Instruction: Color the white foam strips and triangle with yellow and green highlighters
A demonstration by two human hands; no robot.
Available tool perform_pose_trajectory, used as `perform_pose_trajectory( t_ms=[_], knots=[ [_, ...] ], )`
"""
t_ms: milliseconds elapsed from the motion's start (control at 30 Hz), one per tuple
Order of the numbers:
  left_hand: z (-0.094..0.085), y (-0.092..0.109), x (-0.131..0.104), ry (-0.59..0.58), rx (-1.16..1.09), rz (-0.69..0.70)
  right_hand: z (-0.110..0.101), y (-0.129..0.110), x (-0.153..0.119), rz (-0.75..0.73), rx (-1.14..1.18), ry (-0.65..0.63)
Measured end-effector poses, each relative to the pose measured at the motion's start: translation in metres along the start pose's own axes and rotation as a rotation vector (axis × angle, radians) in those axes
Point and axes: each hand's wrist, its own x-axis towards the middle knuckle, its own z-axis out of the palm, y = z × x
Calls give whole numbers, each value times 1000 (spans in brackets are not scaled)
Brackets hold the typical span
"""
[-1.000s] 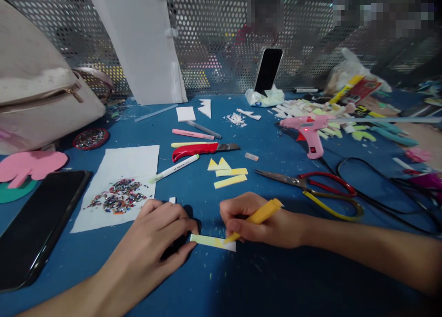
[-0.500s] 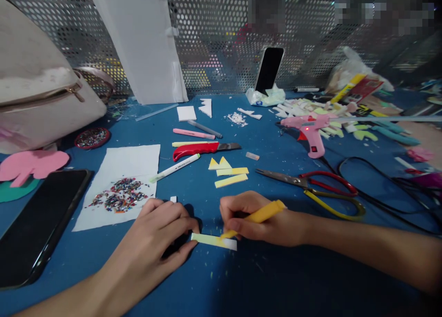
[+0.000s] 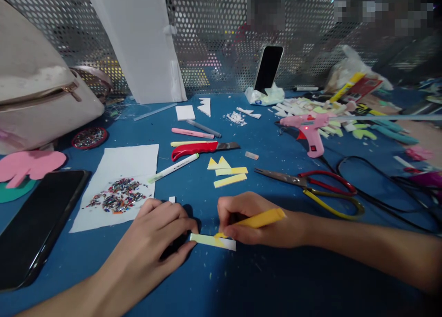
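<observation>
Pinched at its left end by my left hand (image 3: 162, 234), a narrow white strip (image 3: 210, 241) lies flat on the blue table. Most of its top is coloured pale yellow-green to yellow; the right end is white. My right hand (image 3: 245, 218) is closed around a yellow highlighter (image 3: 264, 219), whose tip touches the strip's upper edge right of the middle. Beyond the hands lie two yellow strips (image 3: 230, 180) and a yellow zigzag piece (image 3: 218, 163). A small white scrap (image 3: 172, 199) sits just past my left fingers.
A red-handled knife (image 3: 195, 150) and several pens lie ahead. Scissors (image 3: 304, 181) and a pink glue gun (image 3: 312, 128) with a black cord are on the right. At left are a paper sheet (image 3: 133, 158) bearing beads, a phone (image 3: 41, 225) and a bag (image 3: 41, 87).
The highlighter's tip has shifted slightly left and up along the strip, and its back end has dipped a little. My left hand keeps its pinch on the strip.
</observation>
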Motion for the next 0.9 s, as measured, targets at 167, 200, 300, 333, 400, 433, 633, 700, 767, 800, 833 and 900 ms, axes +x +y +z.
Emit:
perform_pose_trajectory(
  t_ms=[167, 200, 300, 333, 400, 433, 633, 700, 767, 800, 833, 900],
  knots=[
    [1, -1, -1, 8, 6, 2, 1, 2, 0, -10, 23, 1],
    [1, -1, -1, 4, 9, -1, 1, 2, 0, 7, 28, 8],
    [1, -1, -1, -10, 9, -1, 0, 2, 0, -13, 30, -42],
    [1, 0, -1, -9, 8, 0, 0, 2, 0, -17, 34, -42],
    [1, 0, -1, -1, 8, 2, 0, 1, -1, 6, 51, -14],
    [1, 0, -1, 3, 9, 3, 0, 1, -1, 14, 55, -10],
    [1, -1, -1, 1, 9, 21, 2, 0, -2, 18, 59, -7],
    [1, -1, -1, -2, 9, 22, 1, 1, -2, 0, 40, -23],
    [1, -1, -2, -11, 13, 19, 1, 1, -2, -19, 45, -30],
    [1, -1, -2, -14, 14, 18, 1, 1, -1, -13, 54, -17],
    [1, -1, -1, -13, 13, 19, 1, 1, -1, 0, 59, -6],
    [1, -1, -1, -8, 5, 27, 1, 1, -1, 0, 47, -23]
  ],
)
